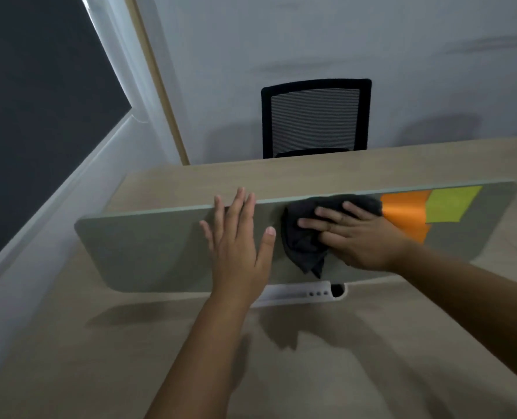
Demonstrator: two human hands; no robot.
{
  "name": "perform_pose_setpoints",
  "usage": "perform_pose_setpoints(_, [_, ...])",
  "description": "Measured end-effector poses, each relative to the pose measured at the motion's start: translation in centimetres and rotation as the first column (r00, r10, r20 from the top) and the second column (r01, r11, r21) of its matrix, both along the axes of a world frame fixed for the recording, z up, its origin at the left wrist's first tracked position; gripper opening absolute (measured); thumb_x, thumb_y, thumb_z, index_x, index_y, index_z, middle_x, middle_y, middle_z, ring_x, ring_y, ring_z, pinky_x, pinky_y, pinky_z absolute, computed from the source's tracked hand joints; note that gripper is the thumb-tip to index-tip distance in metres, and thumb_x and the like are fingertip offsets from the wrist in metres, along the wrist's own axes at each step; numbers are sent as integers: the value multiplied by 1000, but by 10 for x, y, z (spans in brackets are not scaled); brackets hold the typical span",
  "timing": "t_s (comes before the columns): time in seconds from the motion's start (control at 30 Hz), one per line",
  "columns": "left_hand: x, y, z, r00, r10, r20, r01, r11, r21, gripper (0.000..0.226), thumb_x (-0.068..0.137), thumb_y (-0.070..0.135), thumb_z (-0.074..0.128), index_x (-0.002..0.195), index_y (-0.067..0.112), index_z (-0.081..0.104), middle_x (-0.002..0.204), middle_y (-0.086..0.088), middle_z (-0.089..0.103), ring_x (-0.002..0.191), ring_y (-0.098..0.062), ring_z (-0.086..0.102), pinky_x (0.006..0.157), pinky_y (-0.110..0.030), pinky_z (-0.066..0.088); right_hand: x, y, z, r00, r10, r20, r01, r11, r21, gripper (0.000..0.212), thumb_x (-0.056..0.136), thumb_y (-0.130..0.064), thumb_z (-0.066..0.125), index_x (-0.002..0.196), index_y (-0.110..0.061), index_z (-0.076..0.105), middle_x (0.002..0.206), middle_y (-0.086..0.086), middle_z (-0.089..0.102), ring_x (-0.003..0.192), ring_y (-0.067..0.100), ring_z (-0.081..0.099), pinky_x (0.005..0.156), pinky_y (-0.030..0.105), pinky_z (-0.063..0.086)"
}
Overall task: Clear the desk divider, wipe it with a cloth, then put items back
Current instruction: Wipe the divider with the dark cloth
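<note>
Right hand [357,234] lies flat with fingers spread, pressing a dark cloth [304,237] against the near face of the grey-green desk divider [142,252]; the cloth bunches out at its 9 o'clock. Left hand [239,240], at the cloth's 9 o'clock, rests open-palmed on the panel, fingertips reaching over its top edge. At the right hand's 2 o'clock, an orange note [405,213] and a yellow-green note [451,204] are stuck to the divider; the right hand hides the orange note's lower left corner. Both forearms extend from 6 o'clock.
</note>
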State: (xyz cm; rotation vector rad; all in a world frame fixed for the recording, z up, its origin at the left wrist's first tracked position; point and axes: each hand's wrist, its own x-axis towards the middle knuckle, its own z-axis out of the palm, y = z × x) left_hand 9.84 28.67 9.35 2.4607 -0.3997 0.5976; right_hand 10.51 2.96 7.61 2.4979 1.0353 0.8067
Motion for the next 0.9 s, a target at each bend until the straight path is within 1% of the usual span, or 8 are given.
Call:
perform_pose_setpoints(0.1, [1,-29,2,1000,-24,17,24,999,-27,60,96,50,27,150,25,28,160,10,20,149,-12,-10,117,-46,-13,-1,8,-5,996,11,85,-20,995,103,17,94,-29,43,91,-22,58,154,-10,28,146,12,17,118,39,2])
perform_pose_setpoints(0.2, [2,-46,-2,999,9,48,-7,999,-48,59,96,49,29,148,23,33,158,9,27,150,-15,-4,117,-48,-10,-1,7,-47,999,37,26,-39,993,109,11,92,-30,50,95,-22,57,155,-9,28,146,13,17,116,39,7])
perform_pose_setpoints(0.33, [5,-52,-9,996,45,74,-40,997,-59,57,95,46,32,146,23,36,155,7,32,150,-17,0,118,-52,-5,-12,-19,-112,986,26,-164,-36,998,-55,25,91,-35,42,103,-24,62,157,-11,15,148,13,-8,118,31,-12])
perform_pose_setpoints(0.43, [6,-53,-11,995,56,84,-50,996,-68,55,94,45,35,145,23,38,152,6,35,150,-19,3,118,-54,-3,-17,-31,-119,973,14,-229,-26,999,-47,30,91,-35,36,104,-26,62,159,-11,3,148,10,1,117,28,-15])
perform_pose_setpoints(0.57, [10,-56,-13,992,74,104,-66,995,-80,54,93,45,36,143,24,39,150,5,37,149,-20,5,117,-53,-4,-8,-14,-66,993,43,-114,-27,991,133,23,90,-32,40,104,-24,56,154,-10,19,141,11,20,114,33,5])
perform_pose_setpoints(0.7, [9,-56,-10,993,66,103,-56,993,-99,51,95,45,31,142,26,41,149,8,38,150,-17,6,118,-53,-4,-4,8,-40,1000,10,0,-10,955,298,14,94,-30,42,100,-23,53,154,-9,20,143,12,22,117,37,4])
perform_pose_setpoints(0.8, [4,-44,-4,994,24,105,-13,994,-108,50,96,43,28,141,27,44,149,10,40,149,-13,11,119,-50,-1,-4,12,-57,1000,-4,11,1,961,276,14,96,-30,41,98,-24,53,155,-11,22,144,10,22,117,37,6])
perform_pose_setpoints(0.9, [6,-23,-2,993,52,111,-42,995,-85,50,96,45,28,139,27,46,149,8,42,148,-14,16,119,-52,4,-4,8,-89,994,26,-103,-14,993,115,15,92,-30,45,100,-24,56,155,-11,26,143,9,22,117,32,-2])
